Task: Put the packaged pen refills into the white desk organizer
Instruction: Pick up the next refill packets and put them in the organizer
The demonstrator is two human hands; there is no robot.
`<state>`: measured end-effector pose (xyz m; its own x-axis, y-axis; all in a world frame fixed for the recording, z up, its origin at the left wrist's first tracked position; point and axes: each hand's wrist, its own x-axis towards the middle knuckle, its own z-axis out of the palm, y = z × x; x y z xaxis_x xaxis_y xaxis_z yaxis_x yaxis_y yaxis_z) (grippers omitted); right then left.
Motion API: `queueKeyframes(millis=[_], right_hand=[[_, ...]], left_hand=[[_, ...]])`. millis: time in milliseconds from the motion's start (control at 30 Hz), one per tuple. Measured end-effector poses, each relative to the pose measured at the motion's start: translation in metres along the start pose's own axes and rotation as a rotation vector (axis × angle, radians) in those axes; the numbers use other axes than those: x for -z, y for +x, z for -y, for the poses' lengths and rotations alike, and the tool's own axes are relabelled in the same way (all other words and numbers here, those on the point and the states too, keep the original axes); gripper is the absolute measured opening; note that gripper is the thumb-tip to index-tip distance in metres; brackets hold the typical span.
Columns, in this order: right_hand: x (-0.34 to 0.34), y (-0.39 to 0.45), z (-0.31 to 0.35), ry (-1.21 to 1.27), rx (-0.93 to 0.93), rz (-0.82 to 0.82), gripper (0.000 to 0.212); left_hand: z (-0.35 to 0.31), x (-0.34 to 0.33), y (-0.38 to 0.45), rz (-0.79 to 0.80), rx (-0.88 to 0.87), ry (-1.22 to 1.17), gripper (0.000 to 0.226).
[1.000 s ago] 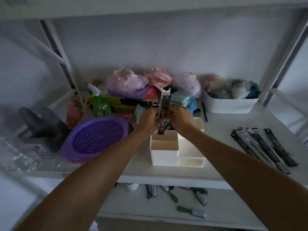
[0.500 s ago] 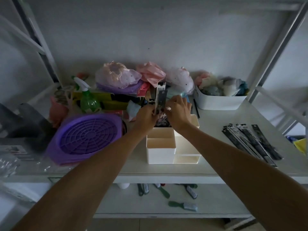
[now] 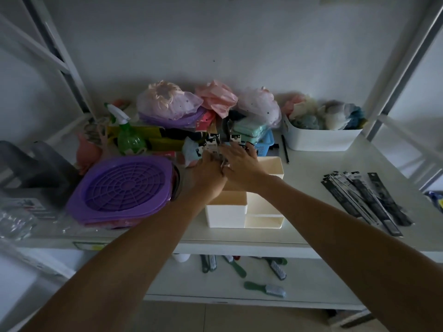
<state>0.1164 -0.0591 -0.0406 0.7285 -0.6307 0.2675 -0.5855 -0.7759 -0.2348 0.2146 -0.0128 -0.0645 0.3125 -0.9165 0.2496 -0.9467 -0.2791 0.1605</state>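
The white desk organizer (image 3: 226,215) stands at the middle of the shelf, near its front edge. Packaged pen refills (image 3: 212,143) stick up from its back compartment, their printed tops showing above my fingers. My left hand (image 3: 207,172) and my right hand (image 3: 241,165) lie side by side over that compartment, fingers spread across the packs and pressing on them. The compartment itself is hidden under my hands. A fanned pile of several more dark refill packs (image 3: 366,198) lies flat on the shelf to the right.
A purple round grid lid (image 3: 122,190) lies left of the organizer, with a green spray bottle (image 3: 128,137) behind it. Bagged fabric items crowd the back. A white bin (image 3: 321,140) sits at back right. Brushes (image 3: 266,287) lie on the lower shelf.
The pack that stood tall between my fingers has gone down into the back compartment. Both hands have lowered and flattened over the packs.
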Motion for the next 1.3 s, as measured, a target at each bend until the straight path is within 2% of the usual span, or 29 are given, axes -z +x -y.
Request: queueKeyframes(millis=[67, 133, 200, 267, 333, 400, 467, 600, 700, 800, 900, 1033, 1167, 1300], right_hand=[[0.005, 0.002, -0.006, 0.007, 0.032, 0.024, 0.054], [0.015, -0.002, -0.013, 0.1, 0.043, -0.096, 0.055], [0.029, -0.013, -0.026, 0.205, 0.046, -0.212, 0.054], [0.044, -0.03, -0.051, 0.285, 0.018, -0.297, 0.049], [0.058, -0.052, -0.088, 0.339, -0.042, -0.353, 0.041], [0.07, -0.077, -0.135, 0.341, -0.103, -0.347, 0.037], [0.079, -0.107, -0.187, 0.261, -0.189, -0.274, 0.033], [0.085, -0.168, -0.285, 0.133, -0.438, -0.001, 0.027], [0.081, -0.201, -0.329, 0.106, -0.58, 0.169, 0.036], [0.069, -0.223, -0.348, 0.167, -0.673, 0.269, 0.055], [0.059, -0.227, -0.353, 0.214, -0.72, 0.239, 0.065], [0.052, -0.217, -0.352, 0.35, -0.784, 0.238, 0.041], [0.051, -0.208, -0.356, 0.457, -0.83, 0.343, 0.023], [0.051, -0.205, -0.358, 0.626, -0.906, 0.339, 0.02]], left_hand=[[-0.004, 0.001, -0.002, -0.04, -0.024, 0.054, 0.055], [-0.018, 0.008, -0.003, -0.158, -0.004, 0.02, 0.06], [-0.047, 0.016, -0.006, -0.362, 0.014, -0.141, 0.05], [-0.091, 0.022, -0.009, -0.55, -0.043, -0.308, 0.039], [-0.141, 0.018, -0.01, -0.595, -0.065, -0.385, 0.035], [-0.193, 0.005, -0.011, -0.511, -0.017, -0.469, 0.033], [-0.241, -0.016, -0.011, -0.333, 0.07, -0.472, 0.031], [-0.312, -0.062, -0.022, 0.171, 0.333, -0.453, 0.04], [-0.341, -0.093, -0.034, 0.359, 0.422, -0.343, 0.051], [-0.356, -0.112, -0.039, 0.343, 0.505, -0.241, 0.061], [-0.364, -0.118, -0.035, 0.306, 0.488, -0.25, 0.057], [-0.369, -0.117, -0.028, 0.313, 0.579, -0.427, 0.046], [-0.372, -0.116, -0.027, 0.324, 0.597, -0.47, 0.04], [-0.373, -0.117, -0.025, 0.377, 0.628, -0.613, 0.027]])
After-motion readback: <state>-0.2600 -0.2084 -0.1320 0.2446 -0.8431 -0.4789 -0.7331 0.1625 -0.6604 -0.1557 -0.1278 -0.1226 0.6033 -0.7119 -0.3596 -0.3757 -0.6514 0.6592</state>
